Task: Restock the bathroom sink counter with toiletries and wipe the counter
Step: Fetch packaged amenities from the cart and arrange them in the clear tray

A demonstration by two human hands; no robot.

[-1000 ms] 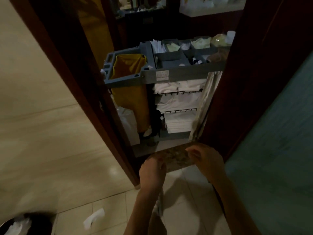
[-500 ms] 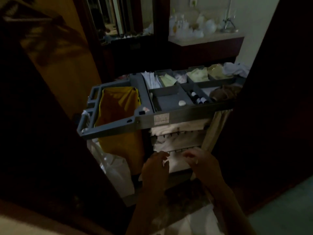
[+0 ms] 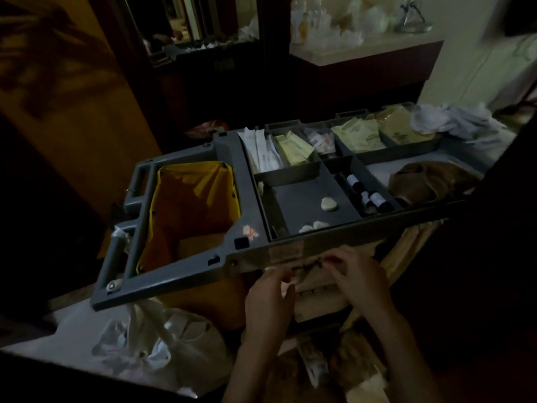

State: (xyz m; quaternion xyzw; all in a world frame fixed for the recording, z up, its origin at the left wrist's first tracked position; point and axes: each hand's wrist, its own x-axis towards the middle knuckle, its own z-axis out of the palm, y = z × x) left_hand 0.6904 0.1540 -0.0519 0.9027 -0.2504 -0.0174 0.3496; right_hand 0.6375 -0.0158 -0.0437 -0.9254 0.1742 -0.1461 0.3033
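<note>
A grey housekeeping cart stands in front of me in dim light. Its top tray holds pale yellow sachets, white packets, small dark bottles and round white soaps. My left hand and my right hand are close together just under the tray's front rim, in front of the folded white towels on the wire shelf. The left fingers are curled and pinch a small white piece. The right fingers curl toward the shelf's wire edge; what they hold is too dark to tell.
A yellow laundry bag hangs in the cart's left end, with a white plastic bag below it. Brown cloth and white cloth lie at the tray's right. A pale counter with bottles stands behind. Dark door frames flank the cart.
I have come through the doorway up to the cart, which now fills the view. Both hands have risen from floor level to the cart's front rim, staying close together.
</note>
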